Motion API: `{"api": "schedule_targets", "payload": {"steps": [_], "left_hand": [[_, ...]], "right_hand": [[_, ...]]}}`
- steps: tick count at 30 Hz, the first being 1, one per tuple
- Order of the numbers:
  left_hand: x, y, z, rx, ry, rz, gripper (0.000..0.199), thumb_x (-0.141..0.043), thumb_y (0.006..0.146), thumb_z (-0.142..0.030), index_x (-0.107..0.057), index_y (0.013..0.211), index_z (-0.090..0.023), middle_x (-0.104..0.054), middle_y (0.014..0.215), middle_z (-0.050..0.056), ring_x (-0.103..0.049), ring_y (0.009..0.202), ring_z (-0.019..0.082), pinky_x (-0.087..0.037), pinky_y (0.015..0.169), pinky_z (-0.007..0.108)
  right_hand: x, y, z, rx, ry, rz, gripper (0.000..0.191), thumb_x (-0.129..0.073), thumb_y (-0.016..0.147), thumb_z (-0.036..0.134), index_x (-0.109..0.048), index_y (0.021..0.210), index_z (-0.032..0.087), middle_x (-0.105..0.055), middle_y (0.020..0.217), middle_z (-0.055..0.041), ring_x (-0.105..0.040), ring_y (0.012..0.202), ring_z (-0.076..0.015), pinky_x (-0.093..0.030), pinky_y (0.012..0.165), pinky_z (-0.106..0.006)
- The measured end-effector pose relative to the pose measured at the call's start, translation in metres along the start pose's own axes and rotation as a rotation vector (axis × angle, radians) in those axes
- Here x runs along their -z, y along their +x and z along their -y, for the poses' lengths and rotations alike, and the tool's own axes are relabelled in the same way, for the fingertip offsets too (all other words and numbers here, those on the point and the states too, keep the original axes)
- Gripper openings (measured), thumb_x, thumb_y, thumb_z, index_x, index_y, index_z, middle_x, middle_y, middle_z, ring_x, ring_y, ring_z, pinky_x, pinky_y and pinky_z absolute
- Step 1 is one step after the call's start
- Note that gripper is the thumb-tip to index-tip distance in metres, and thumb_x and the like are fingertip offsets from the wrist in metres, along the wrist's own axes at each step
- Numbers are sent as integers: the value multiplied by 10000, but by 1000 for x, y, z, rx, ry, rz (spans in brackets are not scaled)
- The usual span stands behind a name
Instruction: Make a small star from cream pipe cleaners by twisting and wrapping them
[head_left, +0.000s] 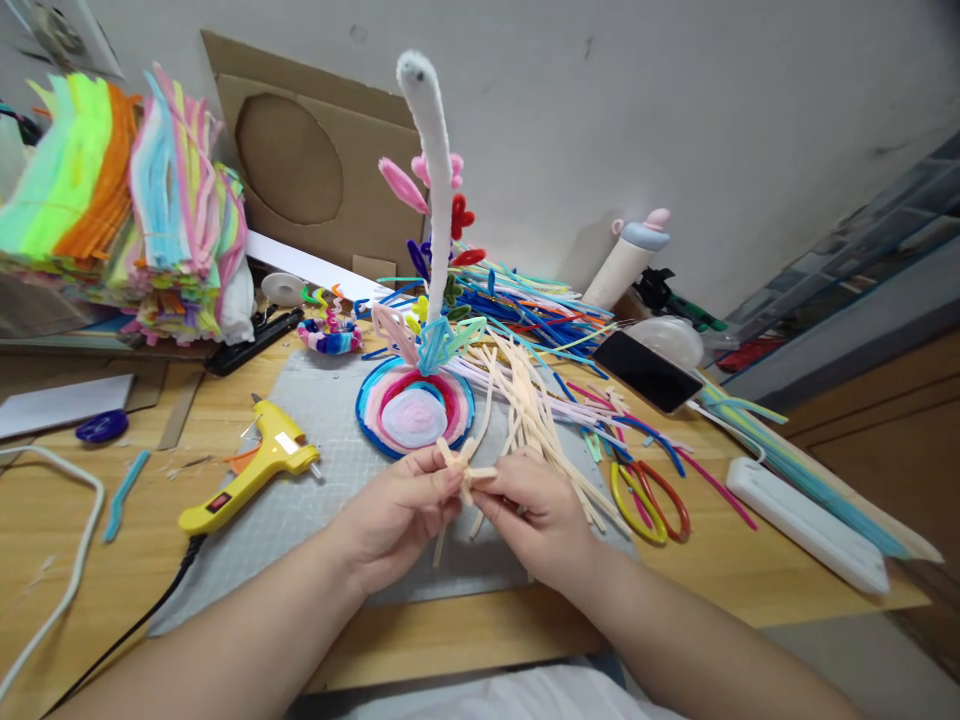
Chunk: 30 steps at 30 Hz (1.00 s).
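Both hands meet over the front of the grey cutting mat (300, 520). Between them is a small piece of bent cream pipe cleaners (466, 476), with short ends sticking out. My left hand (405, 510) pinches its left side, thumb on top. My right hand (544, 515) is closed on its right side. Just behind stands a pipe-cleaner craft: a round base (414, 412) in blue, pink and white rings, with a tall white fuzzy stem (436, 190) and coloured petals. Loose cream pipe cleaners (529, 400) lie beside it, partly behind my right hand.
A yellow glue gun (259, 468) lies at left, its black cord trailing forward. Scissors (651, 500) with yellow and red handles, a dark phone (649, 368) and a white power strip (806, 522) are at right. Bundled pipe cleaners (97, 180) and cardboard (367, 160) stand at the back.
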<state>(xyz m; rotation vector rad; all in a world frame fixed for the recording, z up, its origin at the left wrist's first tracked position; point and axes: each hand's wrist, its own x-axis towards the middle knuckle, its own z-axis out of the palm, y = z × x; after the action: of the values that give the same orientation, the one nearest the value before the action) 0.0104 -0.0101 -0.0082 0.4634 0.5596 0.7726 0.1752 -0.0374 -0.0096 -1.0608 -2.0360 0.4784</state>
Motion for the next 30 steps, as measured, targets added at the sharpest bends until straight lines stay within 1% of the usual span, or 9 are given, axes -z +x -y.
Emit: {"api": "schedule_targets", "payload": {"steps": [3,8,12,15,17,19,23,26,30], "left_hand": [[0,0,-3,12,-4,-8,99,-713,699,-120,-621,735,-123,-590,637,-13,-501,523,32,-398,488,108],[-2,-2,-7,50,51,-31,116,-690,702,-84,-585,704,-133,-602,639,0,-555,583,65,-459,564,147],[-5,-3,-7,-15,122,26,148,-673,721,-108,-544,652,-132,-531,580,-25,-476,549,53,-391,527,140],[-6,-4,-8,-2,158,56,122,-676,714,-121,-557,705,-141,-519,619,-31,-429,533,50,-349,515,153],[-6,-5,-10,8,233,61,101,-680,710,-143,-581,724,-138,-514,627,-30,-408,521,51,-334,514,167],[-5,-6,-12,-13,343,50,94,-688,701,-168,-602,703,-131,-512,604,-28,-403,519,59,-321,517,181],[-3,-6,-14,-84,475,17,122,-726,661,-209,-628,651,-135,-554,587,-16,-453,559,92,-334,567,212],[-2,-5,-13,-106,479,13,151,-735,655,-239,-630,623,-134,-585,633,4,-494,609,118,-361,616,234],[-1,-4,-13,-107,470,1,171,-729,664,-248,-618,606,-131,-566,634,1,-478,590,112,-359,598,229]], "right_hand": [[3,2,2,4,-10,-12,130,-506,866,167,-612,791,182,-547,609,17,-491,586,-119,-329,627,-280],[9,4,2,-13,13,35,133,-478,877,153,-603,848,190,-584,687,2,-523,656,-131,-348,667,-286],[11,4,0,33,56,81,133,-448,879,147,-573,848,182,-595,783,-38,-540,751,-156,-379,702,-302],[13,5,1,76,28,155,167,-413,884,127,-570,886,183,-602,822,-56,-541,791,-167,-382,695,-306],[15,6,3,98,-17,204,205,-389,882,106,-576,912,186,-609,847,-63,-539,812,-174,-380,701,-312],[16,6,4,115,-57,227,222,-385,870,87,-577,921,187,-610,847,-62,-534,802,-177,-378,699,-316],[18,6,3,142,-78,199,205,-402,855,81,-568,919,182,-611,848,-57,-530,781,-172,-378,696,-316],[20,5,3,128,-79,166,181,-422,859,103,-575,911,186,-617,819,-52,-538,767,-171,-382,702,-318],[23,5,3,79,-61,99,161,-476,853,117,-595,929,195,-626,823,-43,-556,791,-167,-384,720,-319]]}}
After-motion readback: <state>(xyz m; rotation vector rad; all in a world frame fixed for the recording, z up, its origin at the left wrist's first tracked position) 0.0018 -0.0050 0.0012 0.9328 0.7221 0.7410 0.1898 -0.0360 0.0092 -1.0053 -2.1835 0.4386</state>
